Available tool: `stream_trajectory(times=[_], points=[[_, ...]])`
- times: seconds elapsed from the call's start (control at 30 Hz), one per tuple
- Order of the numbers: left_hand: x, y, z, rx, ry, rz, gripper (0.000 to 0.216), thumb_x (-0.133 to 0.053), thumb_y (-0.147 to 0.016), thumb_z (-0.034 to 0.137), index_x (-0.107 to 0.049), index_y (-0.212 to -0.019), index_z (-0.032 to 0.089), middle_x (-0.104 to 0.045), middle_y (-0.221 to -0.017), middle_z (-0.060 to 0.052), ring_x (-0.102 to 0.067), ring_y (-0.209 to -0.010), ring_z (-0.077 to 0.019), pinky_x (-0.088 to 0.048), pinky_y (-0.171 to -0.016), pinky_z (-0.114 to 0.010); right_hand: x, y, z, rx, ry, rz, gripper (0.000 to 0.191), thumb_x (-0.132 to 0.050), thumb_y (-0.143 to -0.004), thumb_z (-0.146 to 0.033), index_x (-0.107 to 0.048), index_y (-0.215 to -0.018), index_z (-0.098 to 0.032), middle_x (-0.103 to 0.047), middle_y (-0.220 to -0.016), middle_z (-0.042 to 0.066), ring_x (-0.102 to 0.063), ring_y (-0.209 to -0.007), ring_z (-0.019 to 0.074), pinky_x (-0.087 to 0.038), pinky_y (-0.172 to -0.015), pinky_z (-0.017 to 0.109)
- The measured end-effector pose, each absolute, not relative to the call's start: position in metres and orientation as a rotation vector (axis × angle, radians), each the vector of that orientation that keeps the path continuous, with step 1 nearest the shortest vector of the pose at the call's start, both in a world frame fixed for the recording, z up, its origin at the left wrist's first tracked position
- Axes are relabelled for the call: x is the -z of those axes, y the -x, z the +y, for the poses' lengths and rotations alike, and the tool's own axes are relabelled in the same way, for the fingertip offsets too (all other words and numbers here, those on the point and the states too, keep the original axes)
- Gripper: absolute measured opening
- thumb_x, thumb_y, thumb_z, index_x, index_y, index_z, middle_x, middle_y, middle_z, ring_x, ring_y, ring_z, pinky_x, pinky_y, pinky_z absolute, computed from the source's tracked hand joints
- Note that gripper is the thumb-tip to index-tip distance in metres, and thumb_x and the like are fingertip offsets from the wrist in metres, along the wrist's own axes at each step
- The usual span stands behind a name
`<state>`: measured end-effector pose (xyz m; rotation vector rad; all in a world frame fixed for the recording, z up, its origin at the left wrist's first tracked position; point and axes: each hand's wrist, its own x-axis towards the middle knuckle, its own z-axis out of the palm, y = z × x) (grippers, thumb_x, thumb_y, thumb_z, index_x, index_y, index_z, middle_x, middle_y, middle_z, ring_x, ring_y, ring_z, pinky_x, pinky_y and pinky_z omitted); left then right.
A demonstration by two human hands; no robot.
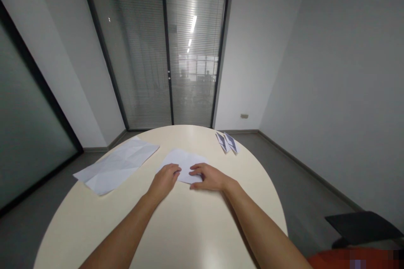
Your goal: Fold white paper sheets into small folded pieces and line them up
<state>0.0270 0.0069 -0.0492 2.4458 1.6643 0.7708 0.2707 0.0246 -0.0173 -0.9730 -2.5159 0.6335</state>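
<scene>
The left hand (166, 176) is curled, fingertips drawn close to the thumb. From my remote station I cannot tell whether anything is pinched there. The right hand (208, 176) is spread, with a clear gap between thumb and fingers; I record no firm grip.

Supporting surface: a round, cream-coloured, smooth-topped bench (186, 227).

Largest item on it: a broad white paper sheet crossed with creases (121, 164), lying to the left of my left hand and apart from it, partly raised along its folds.

Next in size: a smaller flat white paper sheet (187, 159), found between and just ahead of my two hands. This is the governing relation. The sheet's longer extent appears to run left to right, though both hands cover parts of its near side. The left hand is at its left near portion, the right hand at its right near portion. I find neither hand plainly nearer; the fingertips face one another across it.

Smallest: two narrow folded paper pieces, white with grey-violet faces (227, 143), lying side by side beyond the right hand, near the bench's far right edge.
</scene>
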Motion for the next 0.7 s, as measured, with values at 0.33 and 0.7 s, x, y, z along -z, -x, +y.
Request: stream_trajectory(times=[0.33,0.7], points=[[0.033,-0.023,0.0,-0.587,-2.331,1.426,0.022,-0.064,-0.088,0.039,-0.078,-0.101,0.029,-0.062,-0.138,-0.006,-0.044,-0.14,-0.0332,-0.027,-0.116,-0.061,0.011,-0.278,0.03,-0.723,0.945,-2.569,0.042,-0.081,-0.073,-0.047,-0.078,-0.109,-0.027,-0.062,-0.136,0.008,-0.058,-0.124,0.0266,-0.038,-0.11,0.035],[0.036,-0.024,0.001,-0.65,-2.515,1.26,0.021,-0.06,-0.093,0.034,-0.076,-0.102,0.026,-0.072,-0.122,-0.004,-0.062,-0.121,-0.0208,-0.039,-0.113,-0.042,0.008,-0.278,0.028,-0.718,0.923,-2.555,0.034,-0.083,-0.071,-0.041,-0.08,-0.102,-0.028,-0.068,-0.126,0.005,-0.065,-0.109,0.0239,-0.044,-0.102,0.033]])
